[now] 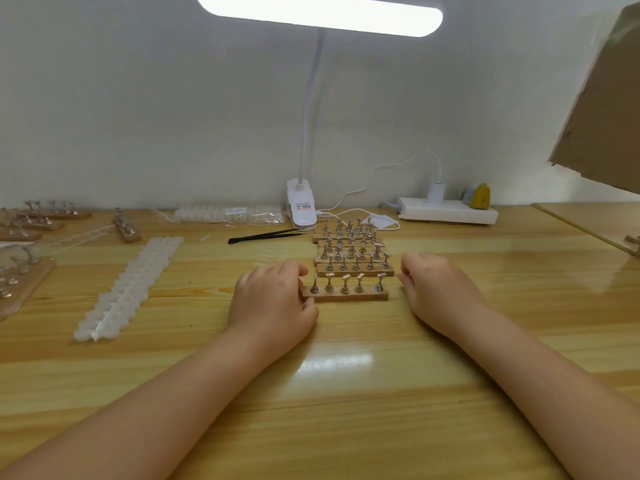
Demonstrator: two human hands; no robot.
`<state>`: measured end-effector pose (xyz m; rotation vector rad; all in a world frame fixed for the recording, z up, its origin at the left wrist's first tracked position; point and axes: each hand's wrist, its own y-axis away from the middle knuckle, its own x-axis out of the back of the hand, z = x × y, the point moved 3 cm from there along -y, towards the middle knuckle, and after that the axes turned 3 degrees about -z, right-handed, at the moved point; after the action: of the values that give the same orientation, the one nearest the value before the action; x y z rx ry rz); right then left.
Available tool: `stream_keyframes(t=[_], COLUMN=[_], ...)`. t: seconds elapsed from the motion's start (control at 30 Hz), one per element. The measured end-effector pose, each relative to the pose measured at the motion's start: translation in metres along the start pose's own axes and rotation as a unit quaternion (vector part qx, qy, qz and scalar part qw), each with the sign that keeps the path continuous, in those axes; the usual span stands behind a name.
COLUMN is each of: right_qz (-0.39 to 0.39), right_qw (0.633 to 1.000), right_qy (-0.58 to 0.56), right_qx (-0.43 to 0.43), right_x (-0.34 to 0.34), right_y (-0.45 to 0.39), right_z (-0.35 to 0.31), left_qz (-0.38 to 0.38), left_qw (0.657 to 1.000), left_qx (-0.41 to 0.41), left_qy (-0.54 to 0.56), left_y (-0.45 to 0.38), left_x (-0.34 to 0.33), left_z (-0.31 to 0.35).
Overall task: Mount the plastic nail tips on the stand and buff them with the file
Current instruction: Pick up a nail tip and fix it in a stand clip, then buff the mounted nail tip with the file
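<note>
A small wooden stand [346, 296] with several upright metal pegs lies on the wooden table right in front of me. My left hand [273, 299] grips its left end, thumb at the front edge and curled fingers behind. My right hand [433, 289] rests on the table just right of the stand, fingers loosely curled, holding nothing I can see. A long strip of white plastic nail tips [128, 289] lies to the left. A few clear tips [273, 252] lie beyond my left hand. No file is in view.
Several more peg stands [349, 251] are stacked in rows behind the near one, others [20, 278] at the left edge. Black tweezers [263, 235], a bag of tips [225, 213], a clip lamp [301, 202], a power strip [446, 210] and cardboard [602, 116] line the back and right.
</note>
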<state>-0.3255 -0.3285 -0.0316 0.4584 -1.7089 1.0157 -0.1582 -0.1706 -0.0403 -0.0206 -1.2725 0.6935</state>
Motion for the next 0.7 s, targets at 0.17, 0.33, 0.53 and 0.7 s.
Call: stream_keyframes(t=[0.17, 0.33, 0.53, 0.7], right_qz=[0.122, 0.073, -0.022, -0.035], right_qw=[0.917, 0.731, 0.670, 0.612], right_qy=[-0.370, -0.667, -0.728, -0.776], right_qx=[-0.084, -0.126, -0.147, -0.148], right_x=[0.021, 0.024, 0.010, 0.007], right_y=[0.001, 0.010, 0.021, 0.018], right_z=[-0.011, -0.050, -0.080, -0.076], left_qz=[0.019, 0.079, 0.027, -0.006], left_qw=[0.999, 0.976, 0.929, 0.888], left_qx=[-0.030, -0.060, -0.055, -0.008], left_qy=[0.011, 0.195, 0.364, 0.459], left_y=[0.003, 0.007, 0.012, 0.010], left_x=[0.003, 0.017, 0.013, 0.008], left_z=[0.004, 0.018, 0.030, 0.028])
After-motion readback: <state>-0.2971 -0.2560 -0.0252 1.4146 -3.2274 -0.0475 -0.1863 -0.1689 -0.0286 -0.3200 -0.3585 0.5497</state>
